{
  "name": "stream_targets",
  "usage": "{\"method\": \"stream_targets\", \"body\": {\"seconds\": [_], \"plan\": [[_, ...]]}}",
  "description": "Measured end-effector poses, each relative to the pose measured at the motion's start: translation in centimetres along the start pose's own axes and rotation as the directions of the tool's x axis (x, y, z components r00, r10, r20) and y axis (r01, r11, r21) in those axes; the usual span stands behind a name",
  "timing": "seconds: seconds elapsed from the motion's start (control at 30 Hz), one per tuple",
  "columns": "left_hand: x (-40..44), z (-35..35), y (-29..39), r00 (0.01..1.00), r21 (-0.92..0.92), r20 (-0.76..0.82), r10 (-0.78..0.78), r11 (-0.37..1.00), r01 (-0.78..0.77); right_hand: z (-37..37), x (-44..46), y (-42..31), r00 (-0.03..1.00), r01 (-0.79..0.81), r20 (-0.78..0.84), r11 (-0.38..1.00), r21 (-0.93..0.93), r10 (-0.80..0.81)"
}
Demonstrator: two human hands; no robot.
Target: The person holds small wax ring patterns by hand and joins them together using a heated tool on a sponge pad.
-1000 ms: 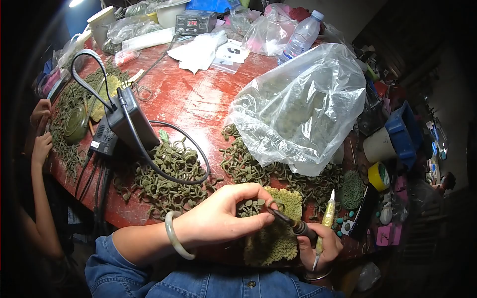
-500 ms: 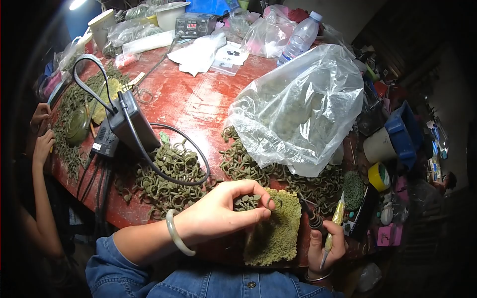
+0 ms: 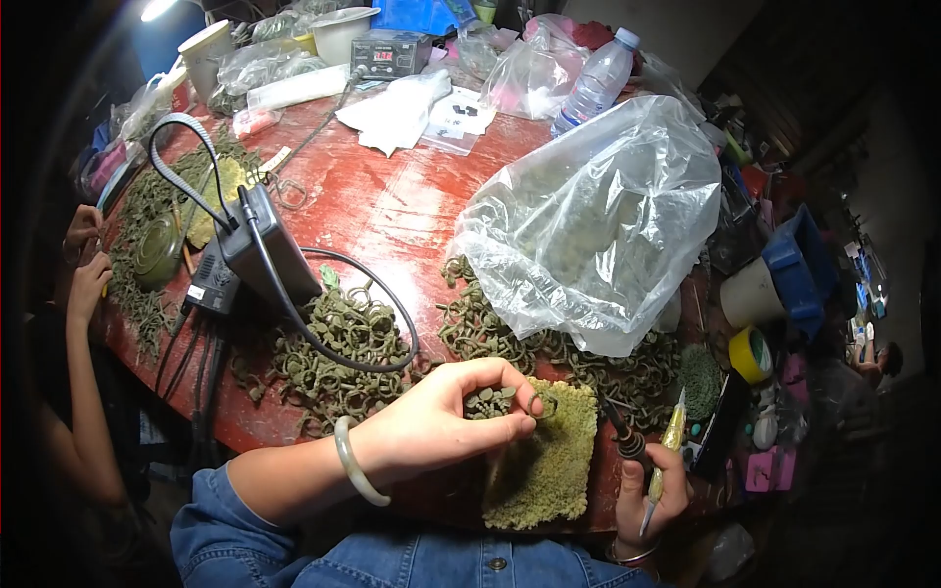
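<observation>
Fingers of the left hand (image 3: 439,416) are pinching a green ring (image 3: 536,400) over a yellow-green sponge (image 3: 544,480), lower centre; the right hand (image 3: 668,497) is gripping a dark tool (image 3: 630,446) and yellow pen-shaped tool (image 3: 673,436), lower right. Illegible red digits (image 3: 383,56) are glowing on a black box (image 3: 410,65), top centre. Bare red bench (image 3: 402,196) is showing upper centre, its edge curving lower left.

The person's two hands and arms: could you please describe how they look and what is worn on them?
Both hands are ungloved. The left hand has a thick, smooth, pale grey-green bangle at its wrist, and a blue denim sleeve covers the arm around the elbow. The right hand has a thinner, shiny bracelet at its wrist.
</observation>
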State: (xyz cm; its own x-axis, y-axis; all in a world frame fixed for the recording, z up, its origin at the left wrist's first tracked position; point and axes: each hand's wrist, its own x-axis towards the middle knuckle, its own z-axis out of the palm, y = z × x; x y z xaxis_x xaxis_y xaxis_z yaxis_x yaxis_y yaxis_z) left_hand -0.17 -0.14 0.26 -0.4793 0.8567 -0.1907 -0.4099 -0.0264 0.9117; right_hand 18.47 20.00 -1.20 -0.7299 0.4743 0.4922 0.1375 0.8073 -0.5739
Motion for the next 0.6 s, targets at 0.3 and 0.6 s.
{"method": "stream_targets", "body": {"seconds": [0.3, 0.6], "plan": [[0.0, 0.1, 0.3, 0.997, -0.110, -0.002, -0.075, 0.991, 0.074, 0.0, 0.2, -0.6, 0.993, 0.091, 0.080, 0.996, 0.020, -0.092], [-0.2, 0.1, 0.9, 0.970, -0.295, 0.050, -0.237, 0.925, 0.241, 0.1, -0.4, 0.0, 0.995, 0.083, 0.044, 0.996, 0.024, -0.084]]}}
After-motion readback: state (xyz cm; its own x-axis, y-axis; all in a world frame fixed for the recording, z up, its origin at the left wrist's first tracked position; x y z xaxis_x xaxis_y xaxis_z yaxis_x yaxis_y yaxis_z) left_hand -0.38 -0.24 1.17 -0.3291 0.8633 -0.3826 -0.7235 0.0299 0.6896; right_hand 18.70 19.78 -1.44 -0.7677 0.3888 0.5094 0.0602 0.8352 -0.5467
